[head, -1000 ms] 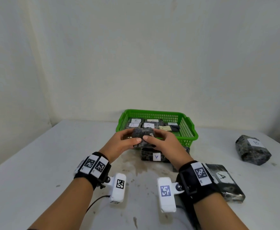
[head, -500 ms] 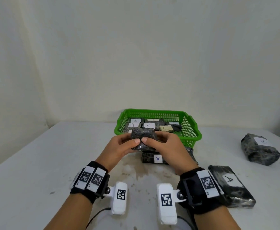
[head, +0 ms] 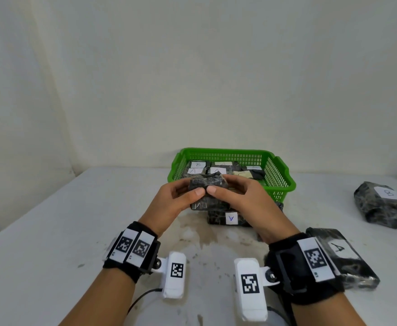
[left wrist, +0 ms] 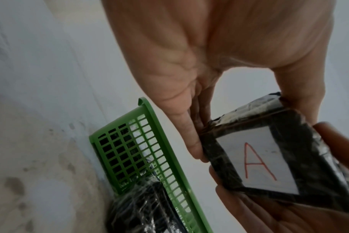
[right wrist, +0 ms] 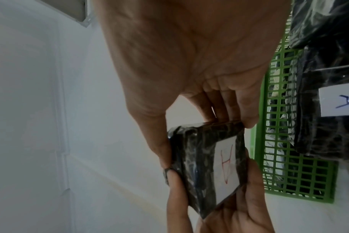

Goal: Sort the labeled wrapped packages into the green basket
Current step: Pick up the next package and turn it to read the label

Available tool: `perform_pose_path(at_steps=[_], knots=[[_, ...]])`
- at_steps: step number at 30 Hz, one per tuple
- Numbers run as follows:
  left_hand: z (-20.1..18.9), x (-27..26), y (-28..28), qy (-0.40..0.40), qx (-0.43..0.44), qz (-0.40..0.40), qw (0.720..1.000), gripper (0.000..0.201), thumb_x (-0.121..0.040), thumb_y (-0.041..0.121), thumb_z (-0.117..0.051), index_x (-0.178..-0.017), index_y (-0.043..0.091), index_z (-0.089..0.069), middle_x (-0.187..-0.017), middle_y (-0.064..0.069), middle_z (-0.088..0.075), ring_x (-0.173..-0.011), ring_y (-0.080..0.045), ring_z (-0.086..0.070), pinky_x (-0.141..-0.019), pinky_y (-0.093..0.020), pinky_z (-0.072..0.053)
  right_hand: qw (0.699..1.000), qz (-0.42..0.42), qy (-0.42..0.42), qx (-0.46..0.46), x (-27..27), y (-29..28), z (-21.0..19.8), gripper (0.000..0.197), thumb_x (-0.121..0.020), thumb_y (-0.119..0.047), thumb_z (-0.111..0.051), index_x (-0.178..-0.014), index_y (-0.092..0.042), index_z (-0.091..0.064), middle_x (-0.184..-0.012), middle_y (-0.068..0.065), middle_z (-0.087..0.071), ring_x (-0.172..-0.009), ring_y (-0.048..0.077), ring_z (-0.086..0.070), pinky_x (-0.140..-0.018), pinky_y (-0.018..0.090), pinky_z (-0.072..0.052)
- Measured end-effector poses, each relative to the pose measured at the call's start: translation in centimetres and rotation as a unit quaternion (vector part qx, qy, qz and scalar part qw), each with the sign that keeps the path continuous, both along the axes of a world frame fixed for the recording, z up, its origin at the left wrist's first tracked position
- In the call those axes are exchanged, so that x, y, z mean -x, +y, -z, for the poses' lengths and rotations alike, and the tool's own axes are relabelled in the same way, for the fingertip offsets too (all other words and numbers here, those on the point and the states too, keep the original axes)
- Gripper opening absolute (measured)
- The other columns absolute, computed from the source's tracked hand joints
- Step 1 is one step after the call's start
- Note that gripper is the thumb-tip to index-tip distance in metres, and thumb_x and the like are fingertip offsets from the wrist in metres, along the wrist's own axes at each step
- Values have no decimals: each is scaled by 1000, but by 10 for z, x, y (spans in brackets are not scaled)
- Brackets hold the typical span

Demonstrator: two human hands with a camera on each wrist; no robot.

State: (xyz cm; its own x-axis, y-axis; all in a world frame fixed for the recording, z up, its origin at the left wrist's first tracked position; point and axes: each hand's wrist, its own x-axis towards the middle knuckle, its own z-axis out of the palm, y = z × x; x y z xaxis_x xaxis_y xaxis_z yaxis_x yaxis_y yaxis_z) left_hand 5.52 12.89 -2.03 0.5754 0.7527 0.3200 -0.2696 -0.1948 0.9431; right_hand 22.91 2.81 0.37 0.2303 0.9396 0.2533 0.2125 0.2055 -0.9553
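Observation:
Both hands hold one small dark wrapped package [head: 207,184] in the air just in front of the green basket [head: 284,182]. My left hand [head: 176,198] grips its left side and my right hand [head: 237,196] its right side, thumbs meeting on the near face. In the left wrist view the package [left wrist: 269,157] shows a white label with a red A underneath; the right wrist view shows the same package [right wrist: 205,165]. The basket [left wrist: 141,149] holds several labelled packages. Another package marked A [head: 228,218] lies on the table below the hands.
A package marked A [head: 343,257] lies by my right wrist, and one marked B [head: 383,203] sits at the far right. The white table [head: 63,231] meets a pale wall behind the basket. A cable runs near my left forearm.
The hands have lifted the small package slightly and brought their thumbs together on its near face; the view has shifted a little, with the basket staying in place.

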Motion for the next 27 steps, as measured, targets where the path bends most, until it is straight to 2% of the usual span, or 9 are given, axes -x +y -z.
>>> perform_pose_path(at_steps=[4,7,11,14,16,20,21,24,27], knots=[[-2,4,-5,1,-12,24,1000,73,-70,41,-84,-125,-1,-61,-126,-22,-64,-121,-41,-58,-108,-58,-40,1000,-9,1,-29,2,-5,-4,20,-82,-20,-86,-87,-32,-71,-84,-27,-78,-84,-9,-74,-71,7,-52],[-2,5,-2,17,-26,19,999,60,-74,29,-77,-125,1,-62,-124,-19,-66,-120,-37,-60,-108,-58,-40,1000,-12,1,-27,3,-8,-6,18,-81,-21,-87,-92,-29,-74,-92,-18,-81,-91,-1,-76,-79,14,-56],[-1,7,0,13,-25,13,1000,61,-73,29,-77,-125,2,-61,-124,-18,-67,-120,-35,-61,-108,-57,-41,1000,-18,-8,-13,5,-6,-5,41,-74,-14,-92,-108,-27,-72,-107,-10,-81,-104,7,-76,-98,31,-57],[-1,8,0,18,-32,26,999,64,-70,26,-80,-127,6,-60,-124,-14,-67,-120,-29,-62,-103,-46,-46,1000,-5,-17,-17,5,-6,-4,52,-72,-9,-93,-115,-28,-71,-113,-13,-79,-110,4,-73,-105,38,-56],[-2,9,0,14,-49,9,999,64,-66,24,-80,-125,10,-60,-121,-9,-69,-116,-24,-64,-96,-37,-51,1000,-10,-20,-6,4,-6,-3,66,-71,-8,-94,-130,-23,-67,-121,-11,-77,-115,4,-71,-107,40,-55],[-1,8,-1,-22,-71,7,997,74,-60,14,-84,-129,14,-55,-127,-6,-66,-121,-20,-61,-90,-26,-53,999,-22,9,29,4,-4,-1,104,-56,-37,-100,-148,-21,-53,-132,-7,-71,-112,9,-73,-97,34,-59],[-1,7,-2,-35,-72,5,997,75,-59,11,-84,-128,14,-54,-127,-4,-66,-121,-19,-61,-90,-26,-54,998,-29,32,45,6,-4,-1,104,-55,-41,-100,-146,-19,-54,-128,-3,-74,-108,14,-75,-95,38,-61],[-1,4,-1,-65,-88,-14,994,80,-56,4,-87,-126,12,-51,-126,-1,-64,-123,-18,-59,-90,-27,-53,991,-51,94,80,12,-4,-1,81,-65,-44,-97,-132,-12,-65,-112,9,-79,-101,34,-77,-95,52,-61],[-2,4,-1,-64,-76,4,995,90,-49,3,-93,-126,14,-49,-124,3,-64,-119,-16,-61,-88,-29,-55,985,-27,161,59,13,-2,0,57,-85,-27,-84,-130,1,-61,-110,19,-78,-101,41,-76,-85,48,-65]])
